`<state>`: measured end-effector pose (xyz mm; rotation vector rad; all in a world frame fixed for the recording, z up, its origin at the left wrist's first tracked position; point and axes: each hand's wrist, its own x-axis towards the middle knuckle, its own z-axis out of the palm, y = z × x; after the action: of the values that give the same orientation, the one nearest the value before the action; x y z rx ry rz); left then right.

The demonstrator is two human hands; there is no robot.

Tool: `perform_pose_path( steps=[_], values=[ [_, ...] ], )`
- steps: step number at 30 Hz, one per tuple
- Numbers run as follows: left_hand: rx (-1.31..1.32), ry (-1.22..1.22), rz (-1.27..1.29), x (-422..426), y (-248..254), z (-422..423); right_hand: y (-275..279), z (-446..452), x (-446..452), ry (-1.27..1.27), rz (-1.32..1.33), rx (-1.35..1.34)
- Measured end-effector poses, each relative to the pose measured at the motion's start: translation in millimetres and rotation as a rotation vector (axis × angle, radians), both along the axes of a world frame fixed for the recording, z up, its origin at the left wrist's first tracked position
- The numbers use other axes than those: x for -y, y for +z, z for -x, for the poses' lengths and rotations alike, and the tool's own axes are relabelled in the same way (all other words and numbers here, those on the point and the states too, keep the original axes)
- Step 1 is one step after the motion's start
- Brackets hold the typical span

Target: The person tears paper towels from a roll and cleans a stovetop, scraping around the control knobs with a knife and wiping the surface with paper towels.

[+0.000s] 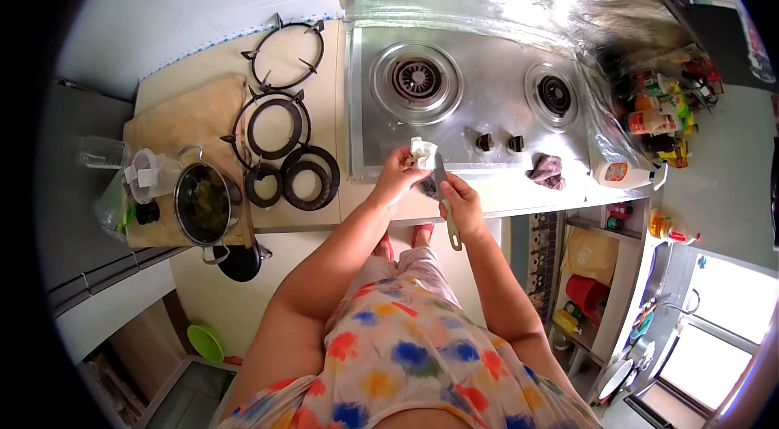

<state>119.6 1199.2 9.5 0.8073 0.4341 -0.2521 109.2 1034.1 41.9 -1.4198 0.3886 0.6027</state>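
Observation:
My left hand (395, 175) is closed on a crumpled white tissue (423, 153) above the front edge of the stove. In my right hand (462, 203) is a knife with a pale green handle (453, 228), its grey blade pointing up and away from me beside the tissue. Whether blade and tissue touch, I cannot tell. Below the hands lies a small dark thing (429, 188), partly hidden. The steel gas stove (487, 117) has its two burners bare of pan supports, with two black knobs near the front.
Black pan supports (287, 56) and burner rings (312, 178) lie on the left counter. Farther left, a steel pot (231, 206) with greens stands on a wooden board (191, 117). A dark rag (548, 171) and a spray bottle (623, 175) are at the right; seasoning bottles (653, 121) stand behind.

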Motion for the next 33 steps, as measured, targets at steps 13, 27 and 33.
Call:
perform_pose_path(
  steps=[13, 27, 33],
  values=[
    [0.215, -0.021, -0.187, 20, 26, -7, 50, 9, 18, 0.028, 0.251, 0.514],
    [0.051, -0.078, 0.037, 79, 66, -16, 44, -4, 73, 0.145, 0.573, 0.789],
    [0.138, -0.057, -0.307, 126, 48, -27, 35, -16, 111, 0.206, 0.436, 0.741]
  ],
)
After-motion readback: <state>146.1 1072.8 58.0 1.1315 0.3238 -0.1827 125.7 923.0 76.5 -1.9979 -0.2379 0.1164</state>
